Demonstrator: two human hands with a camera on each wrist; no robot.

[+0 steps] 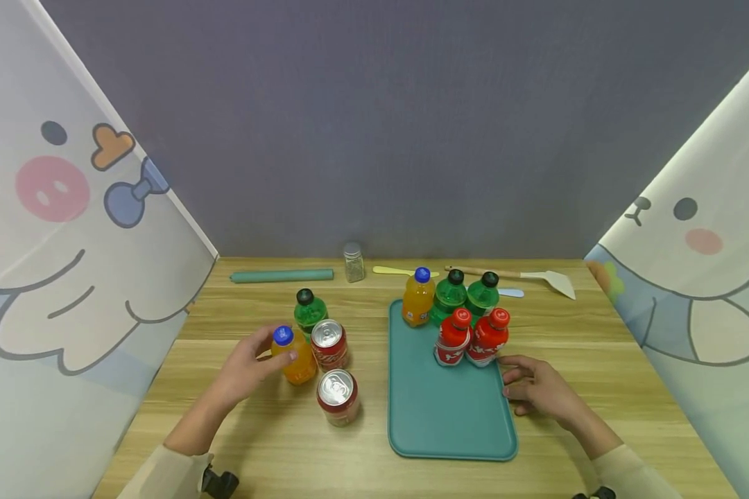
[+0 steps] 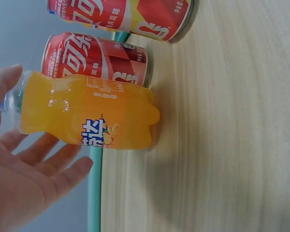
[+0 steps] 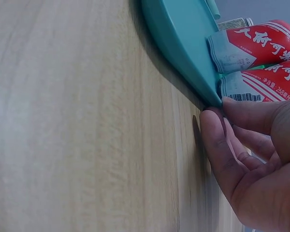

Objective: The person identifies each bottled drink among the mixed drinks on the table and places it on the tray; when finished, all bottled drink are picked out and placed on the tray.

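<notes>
My left hand [image 1: 250, 364] reaches round the upper part of an upright orange soda bottle [image 1: 298, 360] with a blue cap. In the left wrist view its fingers [image 2: 53, 166] are loosely spread behind the orange soda bottle [image 2: 96, 111], the thumb near the neck. Next to that bottle are two red soda cans [image 1: 329, 346] and a green soda bottle [image 1: 310, 312]. At the right edge of a teal tray [image 1: 449, 423], my right hand [image 1: 539, 391] pinches the rim between thumb and fingers. On the tray stand two red cola bottles [image 1: 488, 339], two green bottles [image 1: 482, 298] and an orange bottle [image 1: 418, 301].
Along the back of the wooden table [image 1: 256, 457] lie a teal rod [image 1: 281, 276], a yellow utensil [image 1: 390, 271], a spatula [image 1: 552, 281] and a pale blue handle [image 1: 510, 292]. A spice jar [image 1: 353, 263] stands among them. A grey panel [image 1: 374, 138] rises behind.
</notes>
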